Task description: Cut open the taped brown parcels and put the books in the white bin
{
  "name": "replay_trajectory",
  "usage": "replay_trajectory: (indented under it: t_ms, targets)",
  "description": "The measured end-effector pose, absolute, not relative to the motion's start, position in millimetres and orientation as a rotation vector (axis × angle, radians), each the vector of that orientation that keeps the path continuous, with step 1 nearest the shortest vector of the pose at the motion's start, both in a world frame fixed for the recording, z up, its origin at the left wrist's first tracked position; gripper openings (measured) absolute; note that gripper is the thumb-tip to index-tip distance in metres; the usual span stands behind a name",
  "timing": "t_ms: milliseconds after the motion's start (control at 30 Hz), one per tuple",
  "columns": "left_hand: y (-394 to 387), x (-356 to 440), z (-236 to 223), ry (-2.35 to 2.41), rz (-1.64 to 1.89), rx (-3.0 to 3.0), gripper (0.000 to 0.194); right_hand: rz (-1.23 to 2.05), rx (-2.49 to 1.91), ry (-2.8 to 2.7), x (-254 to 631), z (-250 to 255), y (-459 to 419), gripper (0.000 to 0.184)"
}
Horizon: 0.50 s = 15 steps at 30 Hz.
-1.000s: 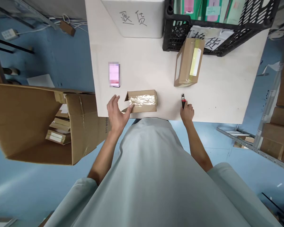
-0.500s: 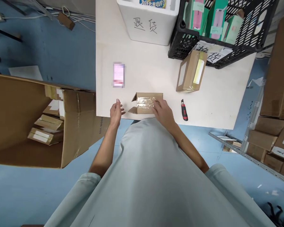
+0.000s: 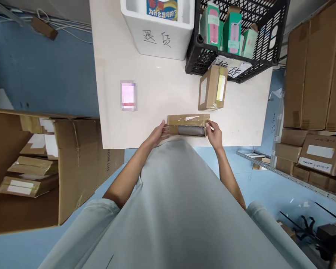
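A small taped cardboard box (image 3: 188, 120) lies at the front edge of the white table, its long side facing me partly open. Inside shows a dark grey, smooth item (image 3: 190, 130) whose kind I cannot make out. My left hand (image 3: 157, 133) holds the box's left end, thumb up and fingers against that side. At the right end, my right hand (image 3: 214, 133) pinches the cardboard edge between thumb and fingers. Behind the box stands a second, upright cardboard box (image 3: 212, 88) with yellow tape and white labels.
A pink blurred rectangle (image 3: 128, 96) lies on the table (image 3: 154, 82) at left. At the back are a white bin (image 3: 159, 41) and a black crate (image 3: 194, 56) holding green packages. A large carton (image 3: 81, 164) with parcels stands at left; shelved boxes (image 3: 319, 153) are at right.
The box has been turned, so its opening with the grey item faces me. My left hand has moved right onto it; my right hand has shifted to its right end. The cutter is out of sight.
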<state>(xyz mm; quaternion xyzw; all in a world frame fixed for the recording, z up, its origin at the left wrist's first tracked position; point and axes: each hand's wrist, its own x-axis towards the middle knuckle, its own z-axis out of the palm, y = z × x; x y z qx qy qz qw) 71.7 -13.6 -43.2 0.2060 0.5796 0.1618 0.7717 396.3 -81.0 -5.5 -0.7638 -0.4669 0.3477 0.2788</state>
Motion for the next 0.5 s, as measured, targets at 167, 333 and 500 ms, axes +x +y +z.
replay_trajectory:
  t_ms: [167,333,500]
  targets:
    - [-9,67,-24,1.284,0.445,0.6,0.076,1.172,-1.996,-0.868,388,-43,-82,0.073]
    - [-7,30,-7,1.452,0.531,0.752,0.058,1.406,-1.887,-0.795,345,-71,-72,0.073]
    - [-13,10,1,1.497,0.545,0.728,0.054,1.32,-1.864,-1.019,329,-64,-61,0.083]
